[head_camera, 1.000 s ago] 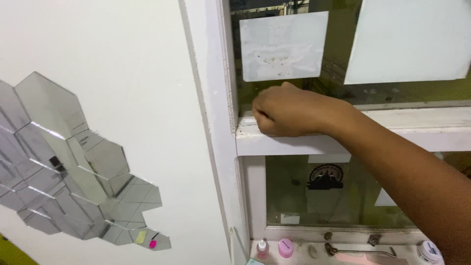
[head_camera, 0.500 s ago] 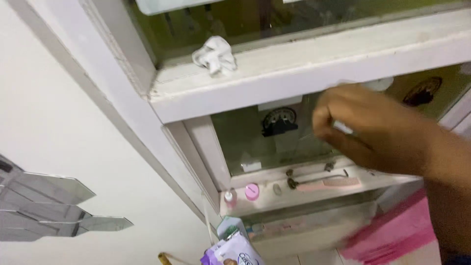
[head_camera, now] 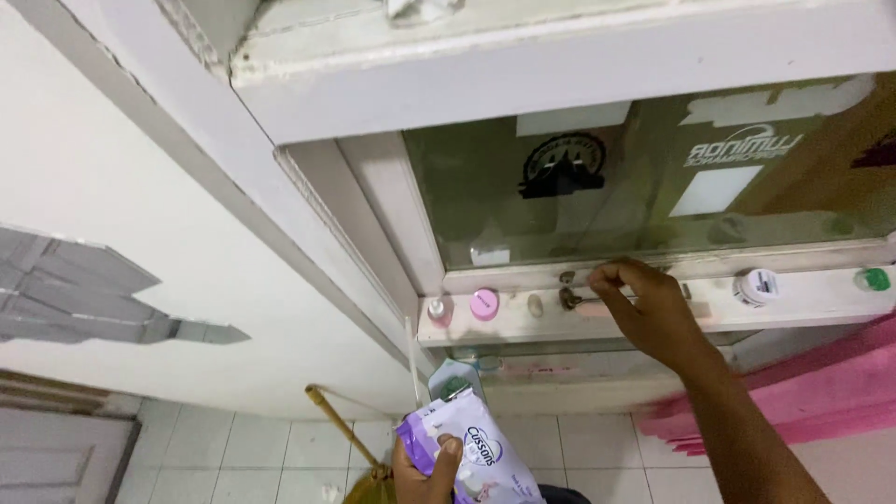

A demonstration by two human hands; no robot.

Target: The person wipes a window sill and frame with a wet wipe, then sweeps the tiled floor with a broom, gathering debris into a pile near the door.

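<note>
Since half a second earlier the right hand (head_camera: 644, 313) had dropped from in front of the lower glass pane down to the white window sill (head_camera: 812, 301), and the view had tilted further down. Its fingers were pinched narrow on the metal window latch (head_camera: 569, 299) that lay on the sill, so the step in hand seemed to be working this latch; the next move probably called for lifting or turning it free. The left hand (head_camera: 425, 471) was closed around a purple wipes packet (head_camera: 462, 453), low in the view. Beside the latch stood a pink round cap (head_camera: 483, 304) and a small pink bottle (head_camera: 436, 309), close enough to be knocked. Farther right stood a white jar (head_camera: 756, 286). A crumpled white cloth (head_camera: 422, 8) lay on the upper ledge.
</note>
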